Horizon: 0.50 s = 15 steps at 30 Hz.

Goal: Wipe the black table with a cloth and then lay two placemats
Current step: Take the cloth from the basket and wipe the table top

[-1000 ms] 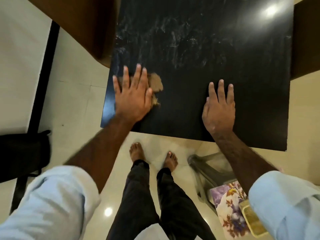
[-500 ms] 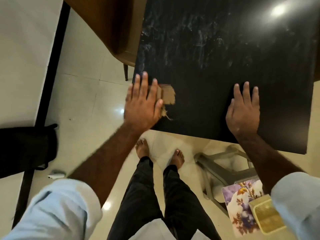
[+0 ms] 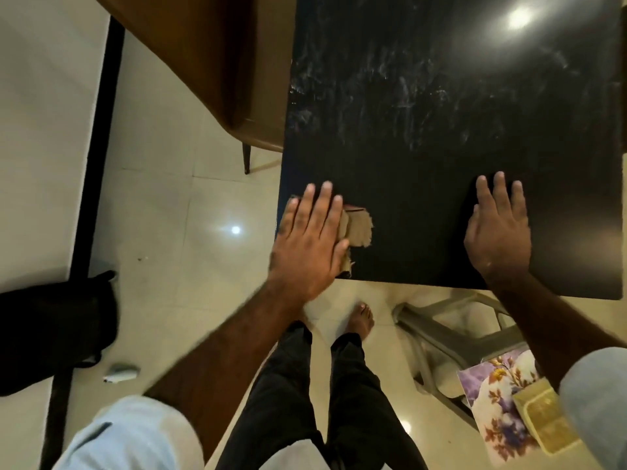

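Tan cloth [image 3: 358,228], frayed and bunched, lies at the near left corner of the glossy, streaked black table [image 3: 441,96], jutting out beside the thumb. Left hand [image 3: 310,245] presses it, fingers straight, slightly spread. Right hand [image 3: 498,232] rests flat on bare tabletop, fingers together.

The black table [image 3: 441,96] is glossy, with pale smears across its far half. A tan, frayed cloth [image 3: 358,228] lies flat at its near left corner. Off the table, low right, a yellow placemat [image 3: 543,418] overlaps a floral placemat [image 3: 492,395]
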{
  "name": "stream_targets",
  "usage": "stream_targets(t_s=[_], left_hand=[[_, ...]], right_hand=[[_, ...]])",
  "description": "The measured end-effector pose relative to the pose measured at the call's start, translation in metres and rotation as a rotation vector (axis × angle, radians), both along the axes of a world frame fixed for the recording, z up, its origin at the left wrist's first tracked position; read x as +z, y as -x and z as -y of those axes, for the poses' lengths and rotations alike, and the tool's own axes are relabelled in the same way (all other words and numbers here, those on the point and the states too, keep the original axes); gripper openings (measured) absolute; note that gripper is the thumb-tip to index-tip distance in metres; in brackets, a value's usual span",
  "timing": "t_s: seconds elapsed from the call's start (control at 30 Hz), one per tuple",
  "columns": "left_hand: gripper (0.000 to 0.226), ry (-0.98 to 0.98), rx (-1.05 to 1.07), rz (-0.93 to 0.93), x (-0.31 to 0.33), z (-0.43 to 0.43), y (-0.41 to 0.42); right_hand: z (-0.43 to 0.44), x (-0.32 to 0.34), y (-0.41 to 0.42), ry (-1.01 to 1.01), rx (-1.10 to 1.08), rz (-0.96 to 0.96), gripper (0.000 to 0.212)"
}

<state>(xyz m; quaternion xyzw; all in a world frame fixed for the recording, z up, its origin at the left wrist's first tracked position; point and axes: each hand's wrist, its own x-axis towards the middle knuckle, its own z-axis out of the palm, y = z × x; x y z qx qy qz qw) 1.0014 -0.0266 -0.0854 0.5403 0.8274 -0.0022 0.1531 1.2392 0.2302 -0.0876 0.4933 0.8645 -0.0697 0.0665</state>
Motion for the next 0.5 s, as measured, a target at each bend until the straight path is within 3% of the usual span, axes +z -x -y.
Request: stream_targets(t_s=[0.1, 0.3, 0.5], left_hand=[[0.080, -0.004, 0.035, -0.037, -0.004, -0.007, 0.032], [0.080, -0.072, 0.235, -0.056, -0.004, -0.120, 0.111], [0.080, -0.078, 0.026, -0.057, -0.004, -0.151, 0.054]], right_hand=[[-0.001, 0.003, 0.002, -0.004, 0.005, 0.001, 0.058], [-0.002, 0.005, 0.005, -0.001, -0.005, 0.038, 0.059], [-0.008, 0.002, 0.002, -0.001, 0.021, 0.057, 0.061]])
